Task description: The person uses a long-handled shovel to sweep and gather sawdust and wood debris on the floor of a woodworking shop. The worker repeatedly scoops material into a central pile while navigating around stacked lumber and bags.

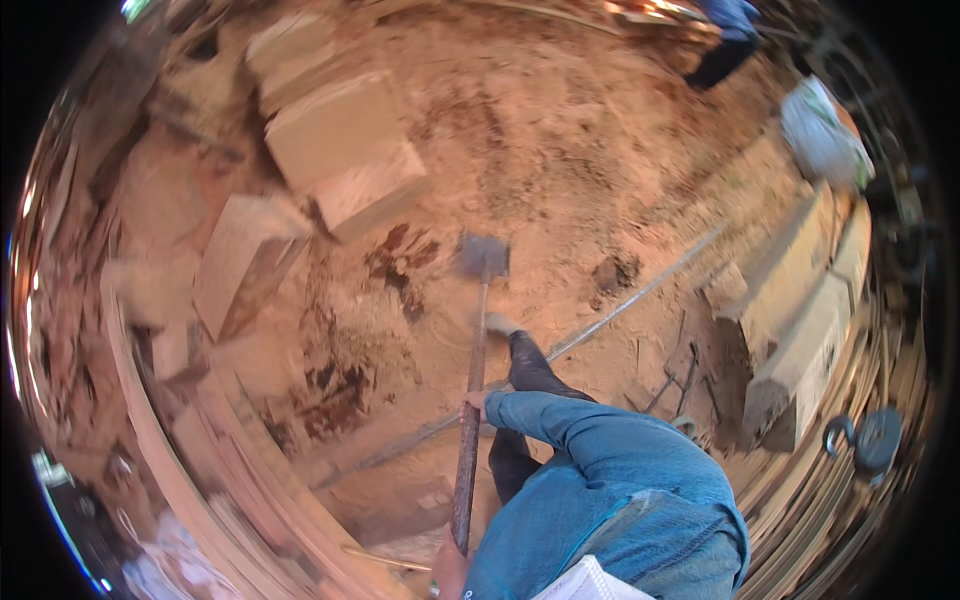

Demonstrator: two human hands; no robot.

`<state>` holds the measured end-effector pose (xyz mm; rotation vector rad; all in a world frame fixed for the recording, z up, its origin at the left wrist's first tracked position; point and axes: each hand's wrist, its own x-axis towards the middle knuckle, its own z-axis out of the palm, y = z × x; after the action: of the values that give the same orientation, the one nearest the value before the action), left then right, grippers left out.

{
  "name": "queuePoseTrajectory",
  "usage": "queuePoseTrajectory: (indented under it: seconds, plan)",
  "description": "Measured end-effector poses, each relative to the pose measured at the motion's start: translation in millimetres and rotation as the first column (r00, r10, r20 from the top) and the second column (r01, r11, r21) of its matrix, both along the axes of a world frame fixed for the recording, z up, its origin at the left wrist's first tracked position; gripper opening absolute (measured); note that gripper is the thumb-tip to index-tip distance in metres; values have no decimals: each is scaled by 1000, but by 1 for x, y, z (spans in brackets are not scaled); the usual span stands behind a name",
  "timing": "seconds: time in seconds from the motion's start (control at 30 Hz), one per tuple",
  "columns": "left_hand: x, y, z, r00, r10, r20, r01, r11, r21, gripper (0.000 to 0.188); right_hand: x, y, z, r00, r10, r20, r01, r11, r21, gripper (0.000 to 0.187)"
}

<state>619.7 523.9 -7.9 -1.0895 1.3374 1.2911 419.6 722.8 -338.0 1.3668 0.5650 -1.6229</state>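
Observation:
A long-handled shovel runs from the lower edge up to the middle of the view. Its flat, dark blade rests on or just above the sawdust-covered ground, slightly blurred. My right hand, at the end of a blue sleeve, is wrapped around the middle of the handle. Lower down, near the top end of the handle, my left hand is closed on it, partly cut off by my jacket and the lower edge. My shoe is just right of the handle, below the blade.
Large squared wood blocks lie at the upper left, with another block nearer. A thin metal bar crosses the ground diagonally. Heavy timbers and a white sack stand right. Long planks lie left; another person is far off.

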Motion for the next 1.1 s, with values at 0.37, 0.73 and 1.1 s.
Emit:
queuePoseTrajectory:
  seconds: [0.37, 0.73, 1.1]
  plan:
    - [20, -15, -96, 703, -656, 274, 700, 570, -431, 48, -112, 45, -161, 986, -160, 37, 160, 987, 5, 27]
    - [-67, 107, -282, 745, -658, 107, 560, 531, -636, 52, -267, 175, -281, 964, 199, -177, -169, 971, 171, 29]
    - [-45, 176, -313, 749, -662, -35, 449, 545, -709, 50, -282, 225, -295, 989, 130, -64, -105, 946, 306, 27]
